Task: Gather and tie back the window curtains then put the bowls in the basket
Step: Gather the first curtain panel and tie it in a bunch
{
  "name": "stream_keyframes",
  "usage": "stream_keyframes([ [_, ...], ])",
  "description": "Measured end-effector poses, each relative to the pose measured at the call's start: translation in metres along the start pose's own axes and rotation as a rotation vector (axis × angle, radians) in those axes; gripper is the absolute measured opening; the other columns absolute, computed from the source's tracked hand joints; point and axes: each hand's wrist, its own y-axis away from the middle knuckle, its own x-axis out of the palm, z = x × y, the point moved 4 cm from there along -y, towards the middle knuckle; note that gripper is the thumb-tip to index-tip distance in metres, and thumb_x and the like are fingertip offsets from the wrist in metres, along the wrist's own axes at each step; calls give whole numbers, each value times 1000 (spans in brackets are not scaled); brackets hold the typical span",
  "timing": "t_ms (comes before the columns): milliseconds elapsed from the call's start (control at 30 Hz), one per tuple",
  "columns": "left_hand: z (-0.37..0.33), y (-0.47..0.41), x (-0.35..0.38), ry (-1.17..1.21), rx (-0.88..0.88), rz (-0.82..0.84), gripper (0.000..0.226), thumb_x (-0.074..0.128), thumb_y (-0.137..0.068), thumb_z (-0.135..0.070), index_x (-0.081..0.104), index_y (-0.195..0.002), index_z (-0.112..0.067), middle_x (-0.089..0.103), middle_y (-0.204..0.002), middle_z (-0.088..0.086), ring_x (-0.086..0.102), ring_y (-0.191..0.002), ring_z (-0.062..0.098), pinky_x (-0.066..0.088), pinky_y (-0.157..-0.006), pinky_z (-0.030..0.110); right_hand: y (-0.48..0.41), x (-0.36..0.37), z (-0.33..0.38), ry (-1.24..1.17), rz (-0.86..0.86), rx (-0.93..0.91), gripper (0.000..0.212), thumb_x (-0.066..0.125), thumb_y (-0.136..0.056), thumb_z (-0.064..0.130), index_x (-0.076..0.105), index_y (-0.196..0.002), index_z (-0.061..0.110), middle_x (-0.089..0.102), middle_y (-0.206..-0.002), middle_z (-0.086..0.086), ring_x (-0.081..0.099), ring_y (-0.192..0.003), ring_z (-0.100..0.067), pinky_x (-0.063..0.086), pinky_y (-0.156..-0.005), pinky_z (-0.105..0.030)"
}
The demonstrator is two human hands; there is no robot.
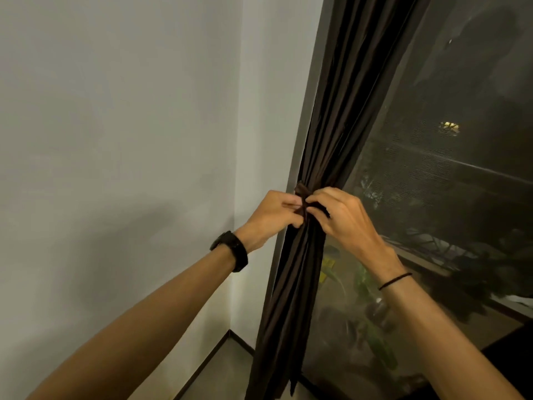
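**Both hands on the tie at the gathered curtain**

Plain pale grey painted wall (115, 140) across the left half; meets a dark skirting strip (207, 362) at the floor. Tall dark-framed window with fine mesh screen (461, 197) on the right; looks out on darkness, with blurred green leaves low behind the glass.

Dark brown pleated fabric curtain (340, 111) at the window's left edge, just beside the wall corner; hangs gathered into one narrow bundle. Narrow dark brown fabric tie band (301, 189) at the bundle's tightest point.

Left hand (271, 217) on the wall side; pinches the band with thumb and curled fingers. Right hand (343, 217) on the window side; grips the same band with curled fingertips, almost touching the other hand.

Chunky black wristwatch (230, 251) on the left wrist. Thin black elastic loop (395, 281) around the right wrist.
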Motion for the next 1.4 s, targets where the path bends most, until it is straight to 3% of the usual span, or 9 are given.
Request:
stream_keyframes([
  [167, 5, 13, -20, -13, 45, 20, 42, 54, -89, 21, 75, -119, 2, 80, -99, 7, 77, -96, 16, 59, -88, 26, -3, -1, -1, 20, 15, 69, 21, 73, -91, 17, 76, -106, 2, 72, -104, -8, 73, -85, -27, 62, -73, -39],
  [300, 6, 13, -20, -70, 147, -74, 25, 70, -91, 9, 79, -111, -1, 81, -101, 9, 79, -94, 20, 63, -91, 36, -3, -5, 11, -288, -40, 274, 38, 58, -92, 42, 69, -81, 7, 56, -80, 14, 52, -68, 2, 37, -63, -8],
  [500, -4, 17, -13, -189, 250, -154, 16, 74, -92, 1, 81, -105, -5, 77, -89, -1, 75, -79, 6, 62, -83, 25, 13, 4, 29, -171, -484, 475, 46, 88, -77, 28, 45, -69, 14, 43, -66, 3, 32, -60, -8, 31, -56, -12],
  [700, -12, 45, 10, -922, 1018, -56, 10, 67, -95, -13, 77, -96, -11, 64, -108, 6, 53, -100, 23, 45, -83, 30, 20, 12, 8, -154, -671, 650, 46, 93, -68, 30, 57, -78, 4, 51, -76, -2, 37, -68, -5, 35, -62, -18],
  [867, -13, 44, 24, -1059, 1246, 32, 8, 71, -94, -6, 74, -101, -9, 71, -113, 8, 63, -111, 29, 51, -86, 40, 8, 12, 13, -179, -536, 585, 46, 93, -66, 36, 54, -69, 12, 46, -68, 8, 36, -56, -7, 30, -57, -9],
  [1033, -10, 36, 22, -1000, 1199, 28, 8, 67, -99, -13, 70, -106, -12, 71, -110, 4, 61, -105, 25, 48, -85, 37, 6, 8, 1, -463, -379, 707, 52, 95, -65, 38, 50, -54, 14, 54, -51, 6, 50, -45, -9, 44, -45, -26],
  [1133, -4, 30, 27, -1011, 1120, 18, 6, 59, -102, -18, 65, -101, -16, 71, -94, -2, 58, -96, 22, 44, -78, 36, 7, 8, 13, -750, -282, 684, 20, 88, -77, 24, 71, -66, 24, 69, -74, 1, 67, -68, -5, 53, -62, -28],
  [1267, -3, 19, 12, -933, 870, -127, 23, 41, -107, -26, 61, -103, -14, 64, -81, 2, 53, -75, 23, 39, -72, 36, 29, 7, 16, -1022, -417, 661, 30, 76, -79, 57, 80, -81, 27, 64, -93, 4, 65, -87, -8, 55, -76, -24],
  [1400, -2, 7, -4, -681, 610, -190, 17, 41, -109, -20, 55, -102, -14, 62, -83, 2, 51, -72, 26, 40, -77, 43, 46, 7, 21, -822, -444, 638, 26, 65, -96, 11, 71, -121, 9, 68, -109, 1, 70, -93, -15, 57, -86, -25],
])
